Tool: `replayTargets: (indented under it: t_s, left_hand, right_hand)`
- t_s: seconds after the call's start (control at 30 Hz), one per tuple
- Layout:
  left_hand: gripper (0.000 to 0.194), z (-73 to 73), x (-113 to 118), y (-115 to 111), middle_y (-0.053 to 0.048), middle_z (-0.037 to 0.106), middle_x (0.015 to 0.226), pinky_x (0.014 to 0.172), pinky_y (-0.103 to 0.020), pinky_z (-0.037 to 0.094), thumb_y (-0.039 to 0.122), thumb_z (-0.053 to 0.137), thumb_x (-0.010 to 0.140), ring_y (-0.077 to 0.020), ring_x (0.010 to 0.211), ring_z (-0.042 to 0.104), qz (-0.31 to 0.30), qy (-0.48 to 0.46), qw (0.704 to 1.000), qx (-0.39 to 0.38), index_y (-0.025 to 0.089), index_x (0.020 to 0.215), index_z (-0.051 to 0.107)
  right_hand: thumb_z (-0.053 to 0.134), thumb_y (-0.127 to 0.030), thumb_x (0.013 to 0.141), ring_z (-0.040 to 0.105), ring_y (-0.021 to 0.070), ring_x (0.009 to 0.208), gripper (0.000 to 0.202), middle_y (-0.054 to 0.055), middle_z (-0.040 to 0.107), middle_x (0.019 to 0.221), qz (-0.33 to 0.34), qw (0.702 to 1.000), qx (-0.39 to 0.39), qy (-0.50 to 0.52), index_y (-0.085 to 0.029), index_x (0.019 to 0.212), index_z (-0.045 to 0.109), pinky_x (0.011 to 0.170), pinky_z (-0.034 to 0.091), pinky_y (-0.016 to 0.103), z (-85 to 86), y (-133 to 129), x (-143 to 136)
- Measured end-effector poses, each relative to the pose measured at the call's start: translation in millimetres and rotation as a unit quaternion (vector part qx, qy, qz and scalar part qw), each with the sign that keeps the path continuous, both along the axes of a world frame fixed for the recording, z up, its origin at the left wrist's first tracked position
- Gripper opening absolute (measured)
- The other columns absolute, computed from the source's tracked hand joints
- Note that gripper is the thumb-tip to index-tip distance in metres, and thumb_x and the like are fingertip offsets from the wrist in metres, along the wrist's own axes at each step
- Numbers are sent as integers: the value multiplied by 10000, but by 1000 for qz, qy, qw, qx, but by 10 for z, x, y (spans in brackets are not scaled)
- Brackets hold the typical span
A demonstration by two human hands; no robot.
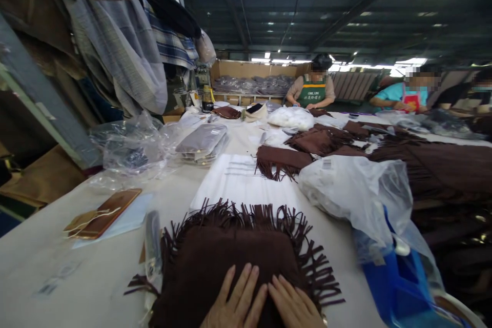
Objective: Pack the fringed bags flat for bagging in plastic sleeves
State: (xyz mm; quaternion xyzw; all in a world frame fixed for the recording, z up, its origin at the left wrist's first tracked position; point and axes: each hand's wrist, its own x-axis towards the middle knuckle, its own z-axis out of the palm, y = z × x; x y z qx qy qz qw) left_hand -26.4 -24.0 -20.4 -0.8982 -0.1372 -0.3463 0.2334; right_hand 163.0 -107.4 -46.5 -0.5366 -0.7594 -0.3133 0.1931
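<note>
Both hands, left [234, 300] and right [294, 305], lie side by side, fingers flat and released, pressing on a folded brown fringed scarf [230, 261] at the table's [46, 256] near edge, with a phone [109, 212] to the left and a clear bag [353, 189] to the right.

A long white worktop [96, 277] runs from the bottom of the frame toward the back of a large hall. Overhead, a dark ceiling [307, 0] with beams fills the upper part of the frame, lit by small strip lights [265, 56] at centre. A cardboard box [253, 69] stands at the far end. Garments hang on a rack [115, 51] at upper left. Three seated people [313, 89] work at right.
</note>
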Motion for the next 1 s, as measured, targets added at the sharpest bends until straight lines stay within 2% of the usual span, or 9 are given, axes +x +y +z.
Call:
replayTargets:
  t_s: [0.13, 0.23, 0.33, 0.43, 0.57, 0.63, 0.77, 0.9, 1.0]
  left_hand:
    - [271, -64, 10, 8, -80, 616, 1058, 1117, -504, 142, 237, 383, 920, -266, 1297, 357, -3, -5, 1000, 1, 191, 1074, 601]
    - [274, -114, -31, 13, -81, 615, 1068, 1107, -518, 152, 260, 365, 938, -262, 1246, 421, 4, 6, 1000, 11, 199, 1088, 587]
    - [266, -24, -117, 59, -64, 612, 1126, 1091, -480, 203, 245, 432, 923, -237, 1174, 487, 0, 56, 998, 12, 218, 1161, 548]
    - [334, 245, -187, 213, -38, 601, 1174, 1006, -314, 352, 276, 499, 899, -175, 1148, 499, -56, 106, 989, -83, 200, 1224, 497]
    - [452, 608, -69, 710, -27, 627, 1100, 855, -288, 485, 491, 600, 804, -171, 1000, 582, 30, 164, 925, -340, 226, 1166, 547]
    - [288, 716, 37, 1075, -12, 652, 1052, 826, -292, 503, 410, 603, 821, -173, 967, 604, 74, 146, 919, -358, 243, 1056, 614]
    - [350, 883, 92, 1591, -203, 550, 1210, 956, -464, 424, 204, 343, 931, -270, 1137, 511, 197, 9, 927, -320, 43, 1207, 487]
    - [365, 814, 6, 1181, -140, 612, 1105, 930, -404, 450, 320, 336, 946, -236, 1044, 554, 153, -8, 945, -288, 91, 1160, 522]
    - [331, 481, -3, 494, -13, 628, 1100, 1023, -307, 359, 415, 455, 910, -167, 1052, 545, -86, 39, 987, -127, 222, 1156, 561]
  right_hand:
    - [266, -364, 910, 558, 299, 1094, 456, 150, 603, 1198, -237, 968, -77, 15, -159, 1169, 581, 852, 430, 481, 138, 115, 372]
    - [250, -280, 889, 586, 357, 996, 474, 279, 604, 1101, -362, 932, -9, 27, -29, 1021, 629, 813, 430, 507, 346, 178, 481]
    - [315, -313, 903, 553, 258, 1082, 425, 168, 607, 1177, -209, 977, 30, 31, -78, 1136, 580, 917, 391, 387, 404, 301, 344]
    - [309, -343, 919, 530, 186, 1112, 401, 27, 638, 1165, -83, 996, 26, 13, -191, 1201, 550, 930, 348, 328, 222, 429, 202]
    - [297, -372, 912, 536, 220, 1096, 436, 32, 622, 1194, -88, 995, 34, 36, -189, 1213, 554, 920, 344, 371, -118, 508, 230]
    - [281, -371, 915, 537, 224, 1102, 440, 30, 613, 1210, -93, 994, 34, 38, -194, 1193, 573, 931, 346, 380, -184, 515, 269]
    - [283, -357, 924, 576, 230, 1065, 433, 47, 626, 1186, -94, 995, 31, 0, -163, 1149, 598, 884, 398, 391, -75, 529, 288]
    - [393, -345, 902, 580, 223, 1077, 383, 71, 619, 1193, -89, 995, 22, 27, -140, 1177, 565, 865, 451, 366, 127, 330, 277]
    - [489, -257, 867, 600, 191, 1028, 335, 58, 652, 1115, -66, 982, -39, 172, -213, 1193, 556, 856, 489, 313, 274, -131, 149]
